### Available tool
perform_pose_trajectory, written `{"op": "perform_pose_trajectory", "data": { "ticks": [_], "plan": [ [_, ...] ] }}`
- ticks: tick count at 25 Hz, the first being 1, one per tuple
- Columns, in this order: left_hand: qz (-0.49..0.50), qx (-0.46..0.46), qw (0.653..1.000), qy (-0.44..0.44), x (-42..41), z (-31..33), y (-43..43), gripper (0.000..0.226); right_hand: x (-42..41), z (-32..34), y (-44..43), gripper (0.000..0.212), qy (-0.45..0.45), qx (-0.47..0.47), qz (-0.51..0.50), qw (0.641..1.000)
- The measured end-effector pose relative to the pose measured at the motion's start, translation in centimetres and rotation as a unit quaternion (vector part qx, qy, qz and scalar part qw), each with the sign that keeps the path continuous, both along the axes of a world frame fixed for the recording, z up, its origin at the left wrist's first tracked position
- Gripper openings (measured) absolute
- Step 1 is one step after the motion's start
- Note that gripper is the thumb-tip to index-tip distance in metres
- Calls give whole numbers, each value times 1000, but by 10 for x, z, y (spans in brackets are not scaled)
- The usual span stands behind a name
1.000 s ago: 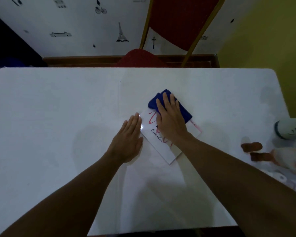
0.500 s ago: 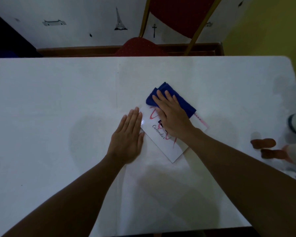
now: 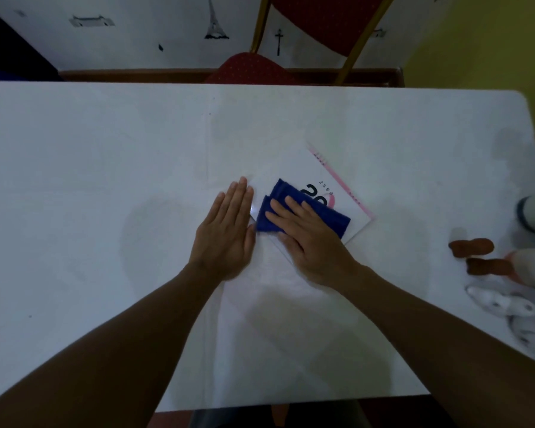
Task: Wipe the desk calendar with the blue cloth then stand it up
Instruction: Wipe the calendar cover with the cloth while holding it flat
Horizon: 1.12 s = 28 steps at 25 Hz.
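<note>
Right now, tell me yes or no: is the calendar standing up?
No. The calendar lies flat on the table, with the right hand pressing the cloth onto it.

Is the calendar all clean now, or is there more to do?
Not finished. The right hand presses the blue cloth on the desk calendar, mid-wipe, while the left hand lies flat at its edge. The calendar lies flat on the table; standing it up is left.

A home room: white table (image 3: 105, 149), red chair (image 3: 250, 69), wall stickers (image 3: 215, 20).
</note>
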<state>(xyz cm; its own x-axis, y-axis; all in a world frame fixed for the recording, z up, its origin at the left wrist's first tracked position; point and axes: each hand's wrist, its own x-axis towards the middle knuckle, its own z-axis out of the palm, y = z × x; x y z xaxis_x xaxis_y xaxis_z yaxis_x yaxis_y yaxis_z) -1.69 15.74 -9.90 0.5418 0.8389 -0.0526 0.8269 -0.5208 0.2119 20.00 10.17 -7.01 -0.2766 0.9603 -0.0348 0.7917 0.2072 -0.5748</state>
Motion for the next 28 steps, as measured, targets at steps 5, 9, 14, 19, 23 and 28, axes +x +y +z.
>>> {"op": "perform_pose_trajectory", "data": {
  "ticks": [5, 9, 14, 19, 23, 28],
  "plan": [
    [2, 10, 1000, -2, 0, -1, 0, 65, 14, 4, -32, 43, 43, -12, 36, 998],
    [-3, 17, 1000, -9, 0, -3, 1, 65, 20, 8, -4, 42, 33, -29, 10, 999],
    [-2, 12, 1000, -13, 0, -3, 1, 65, 11, 7, 51, 41, 63, -77, -82, 992],
    [-7, 15, 1000, -16, 0, -2, 0, 65, 3, 5, -9, 40, 103, -48, -44, 993],
    [-10, 22, 1000, -20, -1, -1, 1, 65, 10, 5, -53, 38, 99, -30, -46, 994],
    [-11, 44, 998, -37, -1, -1, 0, 65, 37, 44, -43, 25, 144, 13, -214, 966]
  ]
}}
